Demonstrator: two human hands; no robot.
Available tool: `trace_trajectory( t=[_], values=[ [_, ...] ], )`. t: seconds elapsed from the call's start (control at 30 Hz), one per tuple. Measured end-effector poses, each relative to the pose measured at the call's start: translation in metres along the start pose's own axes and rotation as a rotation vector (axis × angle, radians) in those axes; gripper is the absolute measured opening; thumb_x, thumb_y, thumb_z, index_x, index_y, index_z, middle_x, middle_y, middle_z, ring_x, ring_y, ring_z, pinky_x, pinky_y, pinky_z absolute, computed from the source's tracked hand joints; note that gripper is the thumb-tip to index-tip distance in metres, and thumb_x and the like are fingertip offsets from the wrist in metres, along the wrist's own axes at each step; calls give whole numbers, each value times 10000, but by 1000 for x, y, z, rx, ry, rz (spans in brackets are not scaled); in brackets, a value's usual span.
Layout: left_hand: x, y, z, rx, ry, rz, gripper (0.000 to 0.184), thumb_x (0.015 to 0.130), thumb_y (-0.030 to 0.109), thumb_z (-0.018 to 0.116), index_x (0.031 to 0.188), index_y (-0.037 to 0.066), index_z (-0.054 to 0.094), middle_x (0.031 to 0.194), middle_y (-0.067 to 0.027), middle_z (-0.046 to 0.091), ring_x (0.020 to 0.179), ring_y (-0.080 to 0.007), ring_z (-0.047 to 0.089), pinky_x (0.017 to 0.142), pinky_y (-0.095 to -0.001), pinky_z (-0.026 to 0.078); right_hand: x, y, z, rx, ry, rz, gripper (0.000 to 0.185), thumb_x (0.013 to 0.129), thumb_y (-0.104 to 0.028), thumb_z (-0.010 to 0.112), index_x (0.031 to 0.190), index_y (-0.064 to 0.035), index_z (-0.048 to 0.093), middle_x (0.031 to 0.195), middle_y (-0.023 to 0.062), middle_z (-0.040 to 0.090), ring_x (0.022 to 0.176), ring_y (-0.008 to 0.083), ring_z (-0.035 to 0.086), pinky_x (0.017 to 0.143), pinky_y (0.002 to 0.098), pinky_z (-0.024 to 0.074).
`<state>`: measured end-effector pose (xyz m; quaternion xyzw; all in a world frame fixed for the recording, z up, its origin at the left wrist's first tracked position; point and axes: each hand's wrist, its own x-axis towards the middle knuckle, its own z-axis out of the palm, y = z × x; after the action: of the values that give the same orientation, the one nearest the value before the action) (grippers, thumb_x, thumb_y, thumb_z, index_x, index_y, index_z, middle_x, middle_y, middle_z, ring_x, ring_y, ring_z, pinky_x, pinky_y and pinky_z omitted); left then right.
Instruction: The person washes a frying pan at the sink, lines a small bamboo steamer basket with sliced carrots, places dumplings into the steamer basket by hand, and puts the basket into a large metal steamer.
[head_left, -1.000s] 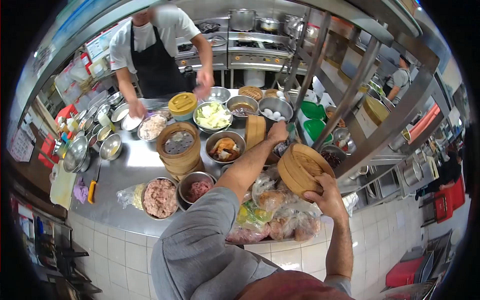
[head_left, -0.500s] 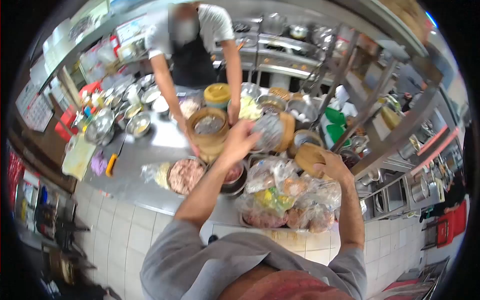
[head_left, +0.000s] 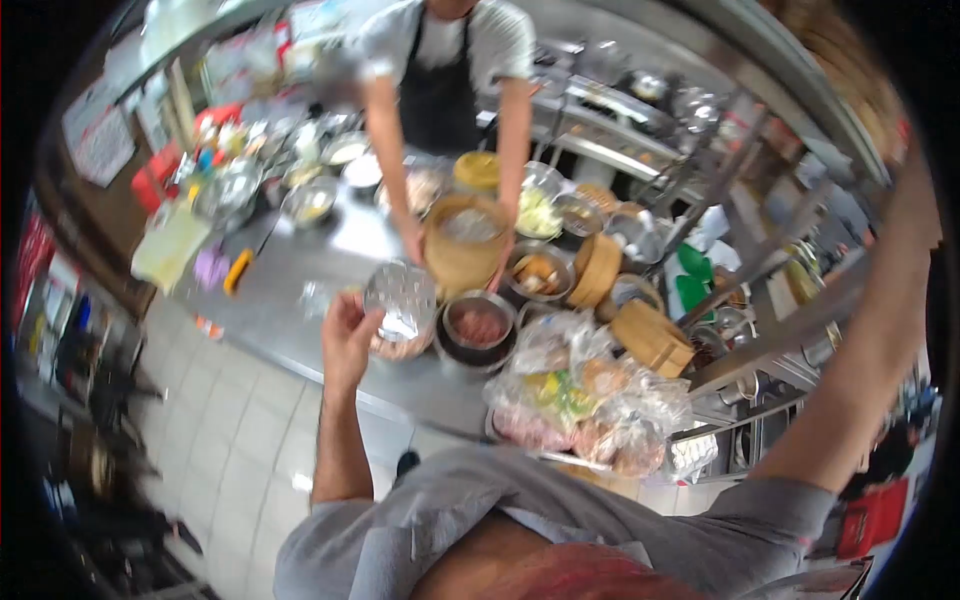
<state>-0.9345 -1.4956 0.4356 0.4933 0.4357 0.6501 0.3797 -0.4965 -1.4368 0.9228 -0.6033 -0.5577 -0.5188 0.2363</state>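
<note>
My left hand pinches the edge of a round, shiny perforated metal disc. The disc is held above a bowl of pale minced meat and hides most of it. A pot with darker minced meat stands just right of it. My right arm reaches far out to the right and up. Its hand is blurred at the dark image border, so its fingers cannot be made out. Across the table, a person's two hands hold a stack of bamboo steamers with a grey middle.
Clear bags of food lie at the front. Bamboo steamer rings and a bowl of orange-brown pieces stand behind. Metal bowls, a yellow-handled knife and a purple cloth are left. A shelf post rises at right.
My left hand has moved left, bringing the disc away from the bowls. My right hand has left the bamboo steamer and swung up to the far right. The view has shifted.
</note>
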Motion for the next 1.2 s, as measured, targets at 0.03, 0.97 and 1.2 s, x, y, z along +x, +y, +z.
trace_trajectory(
  t=[0.03,0.97,1.2],
  values=[
    [-6,-2,-14,-27,38,-18,165,795,14,610,905,30,489,801,-14,544,689,-73,510,592,-224,438,10,0,15,-18,-76,-2,420,735,-288,691,1046,-25,586,990,104,587,922,208,563,784,329,439],
    [-77,19,-346,-98,599,-79,201,811,80,626,943,44,480,819,-40,589,676,-94,561,554,-228,467,-171,-427,-148,1317,-321,-854,558,621,-405,747,965,-18,538,1057,118,523,1020,273,511,867,361,393],
    [-132,43,-452,-7,894,-62,332,807,88,622,1075,22,436,868,-65,562,679,-128,564,577,-259,477,-342,-703,-28,1477,-999,-628,455,618,-269,768,955,-47,559,973,116,508,991,302,466,855,396,381]
  ],
)
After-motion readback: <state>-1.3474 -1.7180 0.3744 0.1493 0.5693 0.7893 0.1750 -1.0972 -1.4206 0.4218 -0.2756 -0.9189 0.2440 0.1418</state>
